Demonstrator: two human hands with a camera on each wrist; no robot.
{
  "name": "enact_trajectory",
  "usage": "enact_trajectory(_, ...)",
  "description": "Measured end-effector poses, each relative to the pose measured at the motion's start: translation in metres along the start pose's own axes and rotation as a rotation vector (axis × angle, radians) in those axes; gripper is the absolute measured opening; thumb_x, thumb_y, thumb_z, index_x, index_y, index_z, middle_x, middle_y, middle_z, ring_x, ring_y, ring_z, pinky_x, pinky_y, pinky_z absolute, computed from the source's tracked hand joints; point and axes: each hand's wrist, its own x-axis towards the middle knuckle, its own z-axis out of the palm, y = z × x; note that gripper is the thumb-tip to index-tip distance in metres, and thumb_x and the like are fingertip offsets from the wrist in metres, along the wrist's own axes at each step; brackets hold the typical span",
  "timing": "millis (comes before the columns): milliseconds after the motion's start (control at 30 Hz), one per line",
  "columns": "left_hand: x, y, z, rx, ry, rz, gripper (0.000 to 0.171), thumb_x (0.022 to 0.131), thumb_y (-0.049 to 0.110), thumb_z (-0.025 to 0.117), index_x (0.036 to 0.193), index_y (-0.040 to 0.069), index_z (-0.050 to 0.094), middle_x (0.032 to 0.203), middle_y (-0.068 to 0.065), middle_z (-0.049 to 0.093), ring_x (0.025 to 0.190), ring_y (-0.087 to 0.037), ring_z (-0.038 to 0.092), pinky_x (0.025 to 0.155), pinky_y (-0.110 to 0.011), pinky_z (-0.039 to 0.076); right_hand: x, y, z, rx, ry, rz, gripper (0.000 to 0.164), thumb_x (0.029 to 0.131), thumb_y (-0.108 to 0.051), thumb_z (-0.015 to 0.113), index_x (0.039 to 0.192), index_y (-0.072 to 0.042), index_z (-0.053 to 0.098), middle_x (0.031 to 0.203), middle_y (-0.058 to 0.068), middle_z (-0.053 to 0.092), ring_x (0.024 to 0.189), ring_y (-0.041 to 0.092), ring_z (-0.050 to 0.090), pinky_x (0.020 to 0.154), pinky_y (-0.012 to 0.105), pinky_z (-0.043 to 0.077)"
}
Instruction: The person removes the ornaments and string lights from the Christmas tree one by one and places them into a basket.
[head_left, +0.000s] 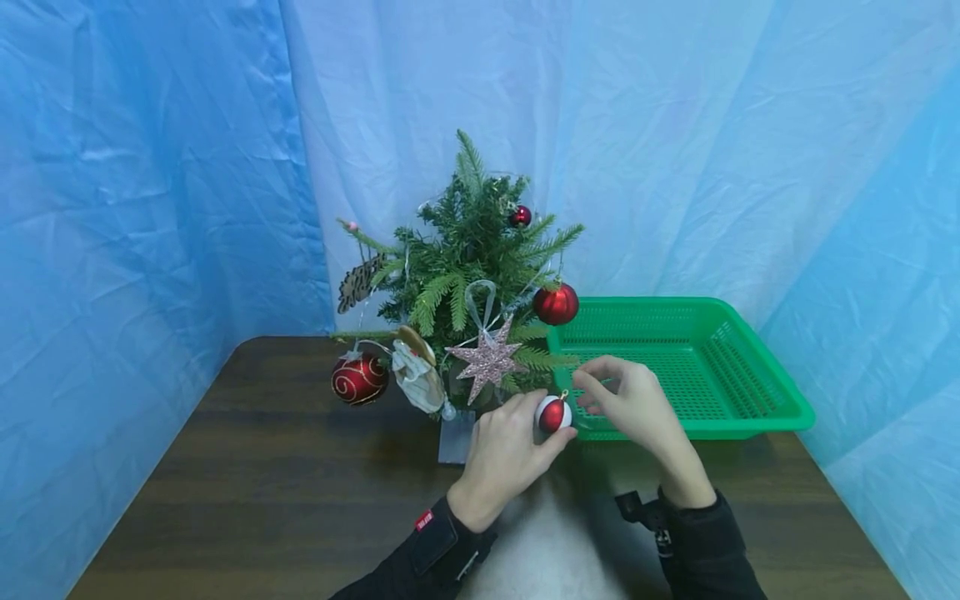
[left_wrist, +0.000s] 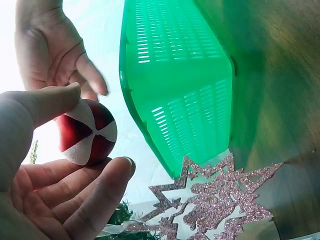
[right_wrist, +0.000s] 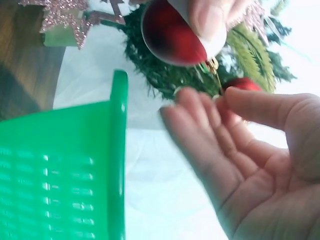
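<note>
My left hand grips a red and white Christmas ball between thumb and fingers, in front of the tree's lower branches. In the left wrist view the ball shows white segments on glossy red. A thin gold hanging thread runs from its cap to the thumb tip of my right hand, which pinches it. From the head, my right hand is just right of the ball, over the near left part of the green basket. A pink glitter star hangs close above my left hand.
A small Christmas tree stands on a grey base. On it hang a ribbed red ball, a swirled red ball, an angel-like ornament and a dark cut-out ornament. Blue curtains enclose the brown table.
</note>
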Motion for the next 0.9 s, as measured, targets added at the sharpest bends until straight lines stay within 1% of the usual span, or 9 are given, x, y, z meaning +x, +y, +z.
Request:
enact_trajectory(67, 0.000, 0.001, 0.000, -0.017, 0.007, 0.011, 0.051, 0.089, 0.048, 0.077, 0.121, 0.009, 0.070, 0.099, -0.002, 0.072, 0.075, -0.013, 0.070, 0.061, -0.029, 0.056, -0.001, -0.001, -0.003, 0.098, -0.021, 0.030, 0.031, 0.101, -0.025, 0.066, 0.116, 0.002, 0.067, 0.104, 0.016, 0.071, 0.085, 0.027, 0.074, 0.072, 0.037, 0.062)
enact_trajectory(133, -0.001, 0.003, 0.000, -0.044, 0.008, 0.022, 0.054, 0.089, 0.048, 0.077, 0.124, 0.008, 0.069, 0.100, -0.003, 0.072, 0.076, -0.013, 0.070, 0.061, -0.029, 0.056, -0.002, -0.001, -0.005, 0.170, -0.034, 0.048, 0.033, 0.101, -0.026, 0.066, 0.116, 0.004, 0.066, 0.108, 0.019, 0.069, 0.089, 0.029, 0.074, 0.075, 0.039, 0.061)
enact_trajectory(200, -0.002, 0.004, 0.001, -0.068, 0.010, 0.037, 0.057, 0.089, 0.049, 0.076, 0.127, 0.006, 0.067, 0.103, -0.004, 0.073, 0.078, -0.014, 0.072, 0.063, -0.029, 0.057, -0.003, -0.002, -0.008, 0.209, -0.040, 0.048, 0.035, 0.101, -0.027, 0.066, 0.117, 0.004, 0.065, 0.110, 0.020, 0.069, 0.092, 0.029, 0.074, 0.076, 0.041, 0.061)
enact_trajectory(300, -0.002, 0.005, 0.002, -0.086, 0.018, 0.053, 0.060, 0.089, 0.048, 0.077, 0.129, 0.006, 0.066, 0.105, -0.006, 0.073, 0.080, -0.015, 0.073, 0.064, -0.030, 0.058, -0.005, -0.003, -0.012, 0.228, -0.019, 0.028, 0.036, 0.101, -0.029, 0.066, 0.116, 0.003, 0.064, 0.109, 0.019, 0.070, 0.094, 0.028, 0.073, 0.078, 0.042, 0.060)
enact_trajectory(467, 0.000, 0.008, 0.004, -0.068, 0.011, 0.100, 0.054, 0.090, 0.042, 0.078, 0.129, 0.006, 0.067, 0.108, -0.007, 0.073, 0.087, -0.016, 0.073, 0.069, -0.030, 0.059, -0.008, -0.003, -0.028, 0.239, 0.060, 0.008, 0.037, 0.101, -0.031, 0.066, 0.118, 0.002, 0.064, 0.107, 0.017, 0.072, 0.096, 0.022, 0.072, 0.079, 0.038, 0.060)
enact_trajectory(633, 0.002, 0.011, 0.004, -0.008, -0.020, 0.179, 0.045, 0.093, 0.036, 0.076, 0.128, 0.009, 0.068, 0.113, -0.004, 0.072, 0.098, -0.016, 0.070, 0.080, -0.029, 0.058, -0.006, -0.003, -0.049, 0.228, 0.129, -0.011, 0.040, 0.101, -0.032, 0.065, 0.121, 0.003, 0.063, 0.108, 0.014, 0.072, 0.097, 0.017, 0.071, 0.080, 0.035, 0.059)
enact_trajectory(767, 0.004, 0.012, 0.004, 0.049, -0.015, 0.266, 0.034, 0.093, 0.026, 0.077, 0.122, 0.012, 0.071, 0.112, 0.000, 0.071, 0.102, -0.016, 0.066, 0.088, -0.029, 0.055, 0.006, -0.007, -0.069, 0.162, 0.145, -0.015, 0.039, 0.101, -0.032, 0.065, 0.121, 0.001, 0.063, 0.109, 0.013, 0.072, 0.098, 0.016, 0.070, 0.079, 0.031, 0.059)
enact_trajectory(800, 0.005, 0.012, 0.005, 0.064, -0.015, 0.291, 0.031, 0.092, 0.025, 0.078, 0.120, 0.013, 0.072, 0.112, 0.000, 0.071, 0.103, -0.015, 0.065, 0.090, -0.028, 0.054, 0.011, -0.007, -0.074, 0.151, 0.140, -0.007, 0.040, 0.101, -0.032, 0.065, 0.121, 0.002, 0.063, 0.109, 0.014, 0.072, 0.098, 0.015, 0.070, 0.079, 0.030, 0.059)
enact_trajectory(900, 0.007, 0.015, 0.007, 0.105, -0.029, 0.353, 0.024, 0.092, 0.022, 0.078, 0.114, 0.014, 0.075, 0.113, 0.001, 0.070, 0.108, -0.015, 0.063, 0.094, -0.027, 0.052, 0.028, -0.004, -0.091, 0.143, 0.112, 0.053, 0.041, 0.101, -0.033, 0.065, 0.124, 0.001, 0.061, 0.107, 0.007, 0.072, 0.097, 0.013, 0.070, 0.078, 0.028, 0.059)
